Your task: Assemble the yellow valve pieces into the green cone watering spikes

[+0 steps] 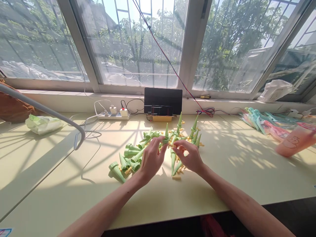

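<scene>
My left hand [152, 156] pinches a green plastic watering spike [166, 129] by its wide collar, with the tip pointing up. My right hand [189, 154] closes its fingertips on a small yellow peg [171, 144] beside the collar of that spike. Whether the peg sits in the spike is too small to tell. Around and behind both hands lies a pile of similar green spikes, some on their sides like the loose spike [117, 171] at the left, others upright like the standing spike [194, 126]. Yellow pegs are scattered among them, one short peg [176, 177] lying at the front.
A black tablet [163, 97] leans at the back behind a phone [161, 110]. A power strip [115, 115] with cables lies left of it. A grey curved arm [49, 112] juts in from the left. A pink cup [295, 141] lies tilted at the right near plastic bags [263, 123].
</scene>
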`<state>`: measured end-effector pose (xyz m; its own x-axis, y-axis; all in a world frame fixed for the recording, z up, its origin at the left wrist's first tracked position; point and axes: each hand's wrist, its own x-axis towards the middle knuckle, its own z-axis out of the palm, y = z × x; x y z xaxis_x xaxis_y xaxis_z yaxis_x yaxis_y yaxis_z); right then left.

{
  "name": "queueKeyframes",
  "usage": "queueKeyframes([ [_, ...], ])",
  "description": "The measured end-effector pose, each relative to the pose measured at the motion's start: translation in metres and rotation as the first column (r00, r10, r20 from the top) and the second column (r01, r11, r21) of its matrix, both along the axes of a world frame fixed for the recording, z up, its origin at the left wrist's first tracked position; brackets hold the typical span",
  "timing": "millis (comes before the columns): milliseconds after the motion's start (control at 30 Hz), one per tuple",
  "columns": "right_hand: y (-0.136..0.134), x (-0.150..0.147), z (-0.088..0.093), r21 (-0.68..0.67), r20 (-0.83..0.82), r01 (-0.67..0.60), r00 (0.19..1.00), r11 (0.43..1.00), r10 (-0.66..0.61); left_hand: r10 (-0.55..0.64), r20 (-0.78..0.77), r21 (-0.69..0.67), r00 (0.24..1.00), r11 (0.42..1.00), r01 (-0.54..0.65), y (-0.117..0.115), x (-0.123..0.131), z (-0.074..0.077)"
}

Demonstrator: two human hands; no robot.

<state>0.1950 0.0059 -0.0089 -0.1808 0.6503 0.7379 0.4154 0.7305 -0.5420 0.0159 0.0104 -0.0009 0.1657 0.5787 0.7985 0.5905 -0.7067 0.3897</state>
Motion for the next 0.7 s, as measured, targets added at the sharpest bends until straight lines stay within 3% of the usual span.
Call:
queueKeyframes([
  [400, 0.0001, -0.001, 0.0022, 0.003, -0.013, 0.027, 1.0, 1.0, -0.027, -0.08, -0.038, -0.01, 0.996, 0.997, 0.08, -0.0039, 0.003, 0.0001],
  [700, 0.0012, -0.0009, 0.0007, -0.012, -0.021, 0.026, 0.999, 1.0, -0.026, -0.073, -0.052, -0.02, 0.996, 0.997, 0.072, -0.0022, 0.0017, -0.0028],
])
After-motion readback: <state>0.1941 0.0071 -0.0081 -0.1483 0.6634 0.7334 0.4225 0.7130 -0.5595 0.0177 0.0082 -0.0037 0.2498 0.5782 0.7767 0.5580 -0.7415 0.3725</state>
